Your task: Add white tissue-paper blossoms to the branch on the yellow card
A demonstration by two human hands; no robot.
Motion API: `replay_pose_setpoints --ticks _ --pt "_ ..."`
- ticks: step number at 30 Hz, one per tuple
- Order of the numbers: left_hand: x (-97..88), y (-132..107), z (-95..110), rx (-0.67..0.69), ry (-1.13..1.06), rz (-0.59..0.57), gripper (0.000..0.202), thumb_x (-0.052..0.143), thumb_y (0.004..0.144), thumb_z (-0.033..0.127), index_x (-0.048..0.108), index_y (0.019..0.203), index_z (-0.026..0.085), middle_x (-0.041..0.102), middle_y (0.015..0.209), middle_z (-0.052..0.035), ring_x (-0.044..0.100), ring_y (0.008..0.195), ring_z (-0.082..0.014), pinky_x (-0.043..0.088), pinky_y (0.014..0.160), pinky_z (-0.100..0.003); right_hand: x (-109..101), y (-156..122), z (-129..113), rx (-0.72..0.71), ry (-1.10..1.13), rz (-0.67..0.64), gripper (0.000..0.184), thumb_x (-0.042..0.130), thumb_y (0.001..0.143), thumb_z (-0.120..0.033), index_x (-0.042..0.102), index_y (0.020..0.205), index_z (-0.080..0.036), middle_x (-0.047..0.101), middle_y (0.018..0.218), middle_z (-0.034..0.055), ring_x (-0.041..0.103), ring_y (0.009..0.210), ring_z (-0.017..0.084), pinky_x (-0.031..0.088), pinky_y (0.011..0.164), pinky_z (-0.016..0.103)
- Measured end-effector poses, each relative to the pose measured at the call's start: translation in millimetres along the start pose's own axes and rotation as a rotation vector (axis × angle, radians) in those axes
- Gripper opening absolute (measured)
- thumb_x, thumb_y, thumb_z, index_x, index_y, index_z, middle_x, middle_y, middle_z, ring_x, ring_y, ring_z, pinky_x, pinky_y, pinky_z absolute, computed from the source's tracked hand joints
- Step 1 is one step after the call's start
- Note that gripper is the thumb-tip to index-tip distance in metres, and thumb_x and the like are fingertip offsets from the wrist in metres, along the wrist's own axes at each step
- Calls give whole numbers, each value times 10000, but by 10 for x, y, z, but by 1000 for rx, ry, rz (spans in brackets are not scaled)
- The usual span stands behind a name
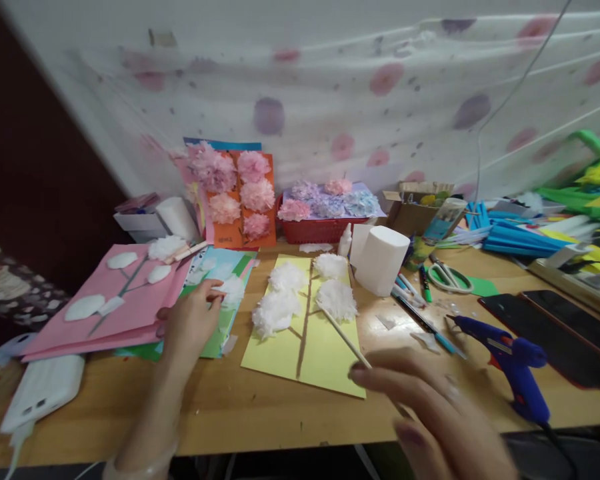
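My left hand rests on a stack of coloured paper sheets, its fingers curled and pinching a small white tissue flower on the green sheet. My right hand, blurred, is close to the camera and holds a thin wooden stick that lies across a yellow card. The card carries several white tissue flowers along a brown stem line. The stick's far tip touches the right flower.
A blue glue gun lies at the right near dark phones. White paper rolls, pens, scissors, a red basket of pastel flowers and an orange card stand behind. A white power bank lies at left.
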State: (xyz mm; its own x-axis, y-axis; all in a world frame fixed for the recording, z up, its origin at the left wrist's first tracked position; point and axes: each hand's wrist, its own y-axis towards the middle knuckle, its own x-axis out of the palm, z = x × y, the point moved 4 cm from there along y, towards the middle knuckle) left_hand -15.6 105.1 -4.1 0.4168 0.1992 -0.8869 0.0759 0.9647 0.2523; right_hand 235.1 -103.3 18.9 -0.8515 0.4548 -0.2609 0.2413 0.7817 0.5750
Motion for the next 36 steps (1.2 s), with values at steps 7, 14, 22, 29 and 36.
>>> replay_pose_setpoints --ticks 7,14,22,29,36 --pt "380 396 107 195 139 -164 434 541 837 109 587 1261 189 769 1121 -138 715 1057 -298 511 882 -375 559 -342 950 -20 -143 -173 259 514 993 -268 595 1237 -293 685 1283 96 676 1158 246 593 895 355" --pt "366 463 20 152 79 -103 456 506 854 149 552 1308 167 784 1036 -140 704 1077 -308 481 977 -447 593 -442 940 79 -111 -207 235 438 1033 -299 612 1192 -298 652 1325 79 616 1226 230 529 1021 389" --pt "129 -199 310 -190 -961 -161 572 791 638 324 585 1151 178 765 861 -42 730 854 -220 554 831 -350 404 -411 952 317 228 -138 336 400 1051 -415 710 1068 -286 731 1162 53 660 1145 226 521 972 348" --pt "535 -938 681 -393 -1400 -472 578 877 606 236 619 1119 165 735 793 -3 676 761 -127 520 729 -229 400 -356 1003 549 742 -5 466 440 1015 -535 757 853 -236 757 862 46 720 927 221 529 939 370" --pt "698 -965 730 -430 -1448 -483 579 877 616 261 583 1107 166 722 834 2 677 736 -122 544 680 -233 354 -317 930 540 831 -58 440 453 1017 -509 762 865 -235 761 826 46 718 861 220 533 867 360"
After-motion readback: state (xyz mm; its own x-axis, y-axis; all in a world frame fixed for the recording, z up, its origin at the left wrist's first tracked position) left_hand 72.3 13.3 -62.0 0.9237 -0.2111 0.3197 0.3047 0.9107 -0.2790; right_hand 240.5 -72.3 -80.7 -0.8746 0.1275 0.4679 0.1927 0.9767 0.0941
